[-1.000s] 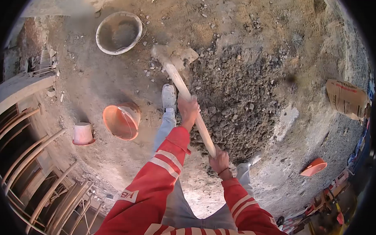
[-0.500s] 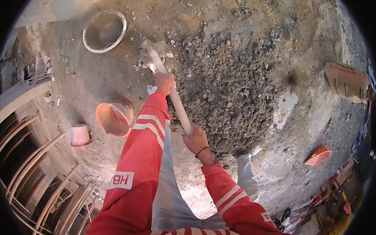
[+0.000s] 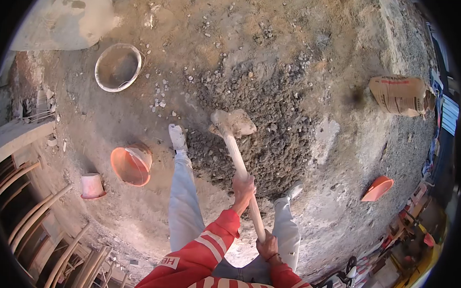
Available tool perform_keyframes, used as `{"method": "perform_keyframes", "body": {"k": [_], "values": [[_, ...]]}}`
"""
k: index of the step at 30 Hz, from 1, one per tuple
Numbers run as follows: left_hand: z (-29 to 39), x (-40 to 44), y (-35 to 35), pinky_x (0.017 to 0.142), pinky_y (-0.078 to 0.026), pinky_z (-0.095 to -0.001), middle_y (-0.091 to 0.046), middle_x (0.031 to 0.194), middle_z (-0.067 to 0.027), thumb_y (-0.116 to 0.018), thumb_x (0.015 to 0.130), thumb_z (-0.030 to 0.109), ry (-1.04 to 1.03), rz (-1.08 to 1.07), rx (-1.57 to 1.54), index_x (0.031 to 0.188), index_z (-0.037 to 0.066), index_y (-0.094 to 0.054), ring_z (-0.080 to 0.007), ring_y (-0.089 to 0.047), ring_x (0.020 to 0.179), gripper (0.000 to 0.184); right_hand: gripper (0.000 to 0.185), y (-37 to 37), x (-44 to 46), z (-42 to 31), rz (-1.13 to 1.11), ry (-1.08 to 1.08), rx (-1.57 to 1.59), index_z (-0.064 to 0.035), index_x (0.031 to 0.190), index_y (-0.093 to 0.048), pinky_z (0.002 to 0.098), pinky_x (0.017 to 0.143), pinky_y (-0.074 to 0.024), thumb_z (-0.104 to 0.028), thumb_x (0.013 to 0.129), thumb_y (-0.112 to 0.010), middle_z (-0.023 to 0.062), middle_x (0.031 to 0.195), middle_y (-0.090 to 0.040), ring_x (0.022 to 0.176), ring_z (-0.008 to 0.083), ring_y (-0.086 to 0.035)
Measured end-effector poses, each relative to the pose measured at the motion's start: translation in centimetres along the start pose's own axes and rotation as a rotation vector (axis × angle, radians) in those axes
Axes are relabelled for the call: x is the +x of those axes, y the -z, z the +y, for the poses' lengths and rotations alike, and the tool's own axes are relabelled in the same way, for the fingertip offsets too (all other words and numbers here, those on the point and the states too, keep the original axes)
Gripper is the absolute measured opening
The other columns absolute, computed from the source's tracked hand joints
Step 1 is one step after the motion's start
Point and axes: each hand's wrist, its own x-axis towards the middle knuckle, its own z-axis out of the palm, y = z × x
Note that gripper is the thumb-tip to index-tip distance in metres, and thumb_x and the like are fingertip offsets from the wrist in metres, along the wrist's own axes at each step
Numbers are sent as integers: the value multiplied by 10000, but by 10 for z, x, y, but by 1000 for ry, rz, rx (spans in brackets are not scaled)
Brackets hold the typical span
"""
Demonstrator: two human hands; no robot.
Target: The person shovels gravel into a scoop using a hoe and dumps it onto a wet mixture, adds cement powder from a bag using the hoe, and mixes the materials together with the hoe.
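Observation:
My left hand (image 3: 243,190) is wrapped round the middle of a hoe's wooden handle. Lower down, near the handle's end, my right hand (image 3: 268,246) grips it too. The hoe (image 3: 236,153) slants up and left from my body, its mud-coated blade over the dark, lumpy pile of wet concrete mix (image 3: 277,115). Whether the blade's edge is sunk in the mix I cannot tell. My feet stand on either side of the pile's near part, with the left shoe (image 3: 177,137) at its left edge and the right shoe (image 3: 294,190) at its lower right.
To the left are a pale-rimmed bucket (image 3: 97,74), a tipped orange bucket (image 3: 148,167) and a small upturned pail (image 3: 92,185). A cement sack (image 3: 397,94) and an orange scoop-like container (image 3: 377,189) lie right. Curved wooden poles (image 3: 40,211) stand lower left.
The hoe has come back toward me and right, its blade now over the mix instead of beyond the left edge. Both hands moved lower with it, and my left foot has come into view.

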Motion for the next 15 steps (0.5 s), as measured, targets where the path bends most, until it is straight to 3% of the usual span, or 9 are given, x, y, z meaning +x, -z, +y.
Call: {"method": "perform_keyframes", "body": {"k": [2, 4, 6, 8, 9, 11, 14, 15], "values": [[54, 36, -24, 337, -392, -284, -491, 637, -29, -626, 844, 6, -59, -52, -13, 928, 38, -479, -129, -467, 397, 172, 348, 1, 53, -23, 61, 85, -74, -19, 1076, -646, 498, 702, -541, -109, 740, -656, 272, 785, -655, 757, 446, -652], [116, 90, -51, 357, -401, -275, -504, 666, -36, -602, 858, 5, -219, -86, 80, 1001, 28, -472, -124, -478, 420, 194, 459, -11, 132, -50, 175, 258, -44, 62, 1170, -597, 484, 692, -543, -105, 747, -654, 270, 791, -659, 727, 440, -654], [173, 167, -77, 380, -487, -328, -561, 699, -95, -619, 865, 66, -457, -45, 308, 1058, 2, -463, -193, -562, 471, 256, 521, -25, 227, -89, 143, 270, 68, 63, 1245, -557, 497, 780, -527, -128, 767, -634, 295, 909, -657, 838, 458, -641], [234, 221, -108, 456, -568, -368, -632, 795, -176, -646, 876, 162, -575, 87, 541, 1076, -35, -468, -263, -650, 556, 333, 426, -20, 309, -156, 213, 337, 177, 41, 1155, -588, 519, 792, -515, -117, 761, -623, 286, 901, -659, 871, 467, -636], [252, 271, -115, 471, -560, -376, -642, 788, -179, -657, 869, 192, -634, 126, 644, 1076, -48, -469, -268, -667, 573, 369, 365, -7, 338, -189, 187, 344, 232, 31, 1095, -595, 523, 805, -517, -119, 762, -619, 280, 892, -664, 879, 471, -637], [281, 333, -128, 480, -541, -390, -645, 692, -158, -667, 842, 182, -686, 96, 703, 942, -56, -557, -270, -671, 561, 281, 349, -6, 384, -222, 183, 299, 249, 4, 1065, -603, 522, 811, -529, -160, 760, -648, 283, 885, -670, 892, 470, -643], [287, 344, -129, 432, -485, -355, -534, 607, -79, -642, 850, 118, -616, -13, 840, 761, -31, -563, -205, -561, 482, 191, 281, 6, 377, -241, 221, 184, 253, 27, 994, -602, 535, 806, -516, -138, 767, -596, 298, 878, -661, 877, 483, -633], [278, 337, -129, 439, -486, -357, -549, 595, -86, -653, 834, 115, -519, -12, 753, 713, -15, -591, -214, -574, 485, 188, 318, 18, 362, -239, 125, 165, 256, 24, 1030, -589, 537, 822, -520, -157, 769, -617, 285, 905, -674, 894, 486, -640]]}}
